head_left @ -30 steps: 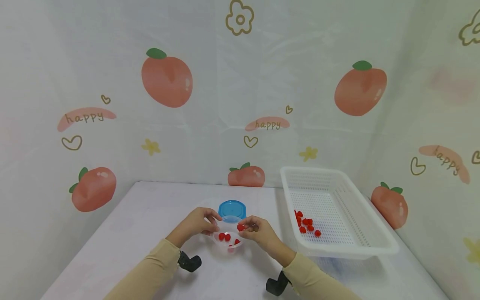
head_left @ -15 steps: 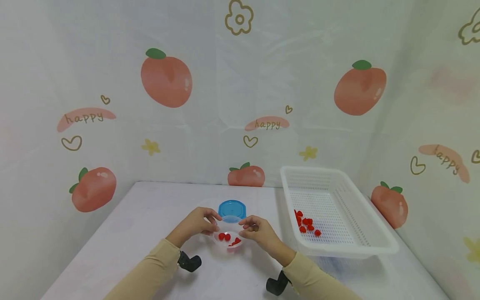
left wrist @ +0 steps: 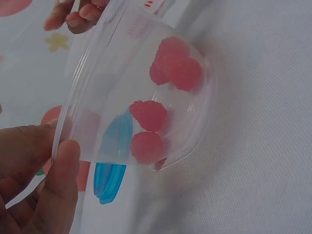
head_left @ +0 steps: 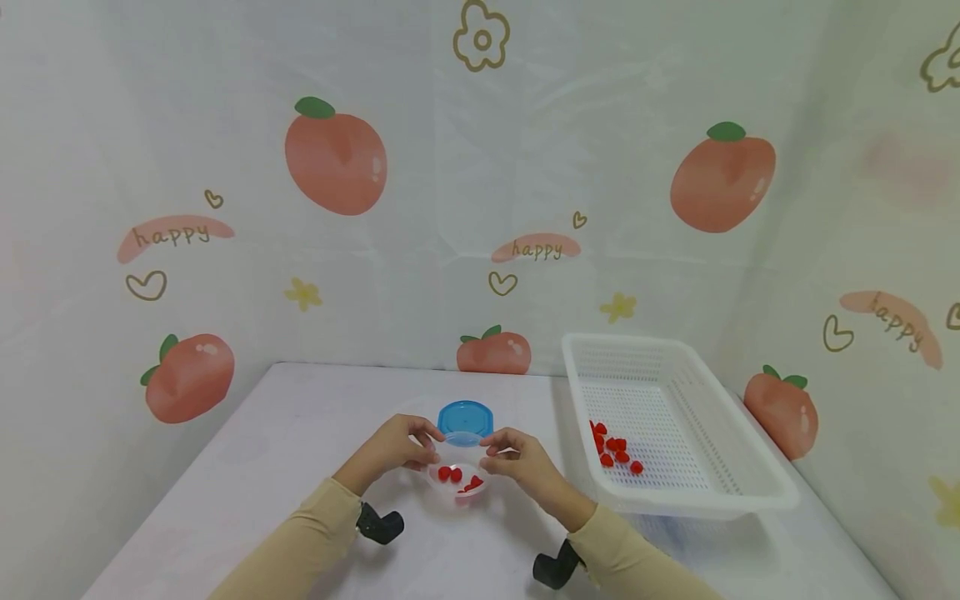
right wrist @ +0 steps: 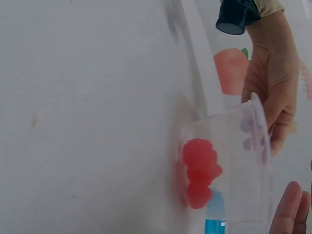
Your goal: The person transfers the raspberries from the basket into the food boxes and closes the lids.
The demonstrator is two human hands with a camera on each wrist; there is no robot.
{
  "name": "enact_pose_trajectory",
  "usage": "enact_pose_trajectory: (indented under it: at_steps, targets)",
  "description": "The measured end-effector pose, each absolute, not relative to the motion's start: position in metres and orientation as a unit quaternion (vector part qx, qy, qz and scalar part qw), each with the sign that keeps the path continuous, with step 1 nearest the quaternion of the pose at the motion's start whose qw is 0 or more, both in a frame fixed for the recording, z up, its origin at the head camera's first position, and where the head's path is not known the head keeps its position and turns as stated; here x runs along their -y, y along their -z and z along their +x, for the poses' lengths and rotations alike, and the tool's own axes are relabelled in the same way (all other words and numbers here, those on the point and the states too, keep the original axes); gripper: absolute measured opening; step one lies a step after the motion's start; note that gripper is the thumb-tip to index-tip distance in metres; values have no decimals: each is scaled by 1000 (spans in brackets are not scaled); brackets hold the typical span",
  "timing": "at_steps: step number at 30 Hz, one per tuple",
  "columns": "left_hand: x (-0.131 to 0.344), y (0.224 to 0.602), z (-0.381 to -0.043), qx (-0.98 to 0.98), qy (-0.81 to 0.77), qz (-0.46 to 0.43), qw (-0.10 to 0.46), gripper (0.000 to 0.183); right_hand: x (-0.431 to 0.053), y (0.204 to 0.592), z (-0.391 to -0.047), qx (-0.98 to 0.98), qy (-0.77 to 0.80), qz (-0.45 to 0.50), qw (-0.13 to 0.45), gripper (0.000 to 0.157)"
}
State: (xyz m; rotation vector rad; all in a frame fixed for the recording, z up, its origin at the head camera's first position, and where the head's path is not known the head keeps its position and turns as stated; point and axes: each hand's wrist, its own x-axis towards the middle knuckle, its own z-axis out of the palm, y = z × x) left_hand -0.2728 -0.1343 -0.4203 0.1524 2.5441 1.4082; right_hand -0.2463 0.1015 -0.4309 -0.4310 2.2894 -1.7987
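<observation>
My left hand [head_left: 396,443] pinches the rim of a clear plastic tub [left wrist: 109,73] between thumb and fingers. Several red raspberries [left wrist: 148,116] lie at the bottom of the tub, clearly seen through its wall in the left wrist view. My right hand [head_left: 530,468] hovers at the tub's right side with nothing in its fingers. In the right wrist view its fingers [right wrist: 289,209] are loosely extended just off the rim. Just behind the tub lies a blue lid [head_left: 467,416], flat on the table.
A white perforated basket [head_left: 750,500] stands on the right of the table [head_left: 262,483]. More red raspberries [head_left: 615,448] are gathered along its left side. A fruit-printed cloth [head_left: 420,292] hangs behind the table.
A second ago my right hand pinched a raspberry over the tub. It let go, and the raspberry now lies in the tub. My left hand stayed on the rim.
</observation>
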Motion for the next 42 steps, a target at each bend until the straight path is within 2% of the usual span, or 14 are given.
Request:
enact_pose_trajectory:
  at_steps: [9,17,26,34,42]
  targets:
    - [133,420,-273,-865,-486,51,115,25,-111,405,-247,-762,626,-151,65,31]
    - [134,420,-273,-866,-483,50,115,25,-132,362,-248,-735,661,-145,34,30]
    - [136,420,-273,-867,-482,53,117,26,-170,323,-267,-662,733,-154,-20,18]
    - [135,419,-273,-869,-479,51,118,26,-207,313,-293,-586,794,-145,-69,22]
    - [134,418,-272,-870,-476,49,116,25,-242,323,-313,-561,813,-131,-86,18]
